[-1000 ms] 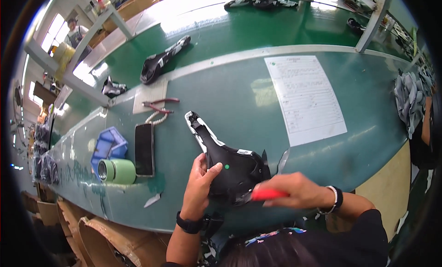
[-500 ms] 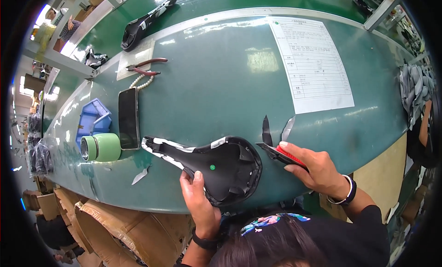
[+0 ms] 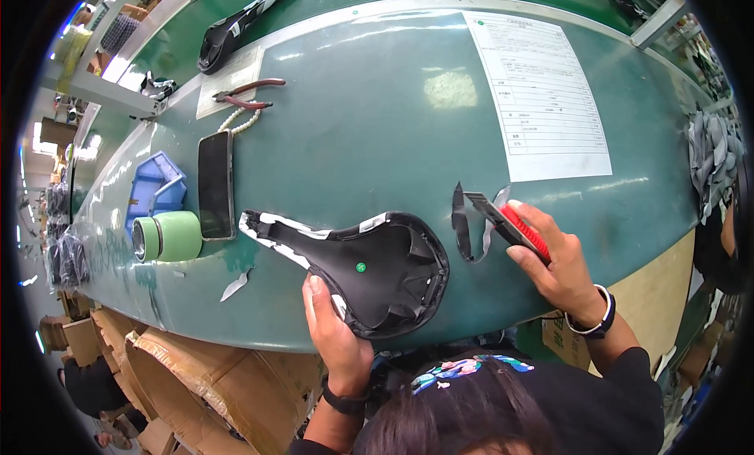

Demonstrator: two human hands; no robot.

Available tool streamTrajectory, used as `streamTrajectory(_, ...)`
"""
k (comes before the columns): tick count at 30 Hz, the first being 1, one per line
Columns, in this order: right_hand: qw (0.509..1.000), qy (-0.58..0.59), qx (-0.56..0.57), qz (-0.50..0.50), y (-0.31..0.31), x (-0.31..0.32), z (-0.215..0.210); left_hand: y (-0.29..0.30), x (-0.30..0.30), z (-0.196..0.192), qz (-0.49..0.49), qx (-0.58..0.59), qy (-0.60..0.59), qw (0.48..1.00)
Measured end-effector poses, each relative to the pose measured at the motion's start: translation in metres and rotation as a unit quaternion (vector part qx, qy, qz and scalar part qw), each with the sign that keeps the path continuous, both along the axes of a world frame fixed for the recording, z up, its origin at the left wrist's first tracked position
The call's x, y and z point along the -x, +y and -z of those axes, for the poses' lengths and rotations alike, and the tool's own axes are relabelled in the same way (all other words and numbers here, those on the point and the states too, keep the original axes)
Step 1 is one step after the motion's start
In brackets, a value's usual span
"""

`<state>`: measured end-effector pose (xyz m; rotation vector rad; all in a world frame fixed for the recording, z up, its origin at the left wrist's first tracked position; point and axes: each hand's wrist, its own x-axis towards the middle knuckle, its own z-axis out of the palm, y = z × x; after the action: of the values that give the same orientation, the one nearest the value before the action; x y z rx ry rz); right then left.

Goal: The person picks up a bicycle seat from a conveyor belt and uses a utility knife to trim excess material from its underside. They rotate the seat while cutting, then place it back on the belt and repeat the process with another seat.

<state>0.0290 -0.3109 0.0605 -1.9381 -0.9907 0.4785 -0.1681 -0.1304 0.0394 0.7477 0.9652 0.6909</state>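
Left hand (image 3: 334, 333) lies flat, fingers open, pinning the saddle (image 3: 365, 270) at the desk's (image 3: 377, 133) near edge. Right hand (image 3: 554, 263), grip closed on the red cutter (image 3: 514, 226), sits just beside a scrap (image 3: 459, 219). Trimming looks paused; next cut needs the blade back on the rim.

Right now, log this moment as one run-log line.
left hand: steadies black bike saddle | right hand: grips red-handled cutter beside trimmed scraps | surface: green table

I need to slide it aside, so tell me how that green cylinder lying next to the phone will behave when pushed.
The green cylinder lies on its side on the smooth green table, so it will probably roll rather than slide. The blue bin and phone close by may stop it. It looks rigid; its weight cannot be judged.
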Motion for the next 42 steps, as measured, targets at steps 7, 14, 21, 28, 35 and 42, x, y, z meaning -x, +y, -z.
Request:
streamTrajectory(7, 1.0, -0.007, 0.0, -0.004, 0.001, 0.003, -0.003, 0.007, 0.012, -0.01, 0.083, -0.275, 0.247, 0.925)
streamTrajectory(14, 0.999, -0.035, -0.026, 0.003, 0.001, 0.004, -0.004, 0.079, -0.055, -0.043, 0.44, -0.65, 0.239, 0.571)
streamTrajectory(21, 0.999, 0.0, -0.031, 0.028, -0.009, 0.003, -0.005, 0.098, -0.048, -0.065, 0.525, -0.372, 0.316, 0.698)
streamTrajectory(28, 0.985, -0.063, 0.062, -0.15, 0.018, 0.0, -0.002, 0.078, -0.006, -0.028, 0.376, -0.185, 0.256, 0.871)
streamTrajectory(35, 0.97, -0.122, 0.097, -0.184, 0.037, 0.005, 0.003, 0.073, 0.008, -0.013, 0.357, -0.157, 0.249, 0.887)
streamTrajectory(42, 0.957, -0.128, 0.175, -0.194, 0.026, 0.026, 0.004, 0.052, 0.008, -0.016, 0.287, -0.129, 0.214, 0.925)
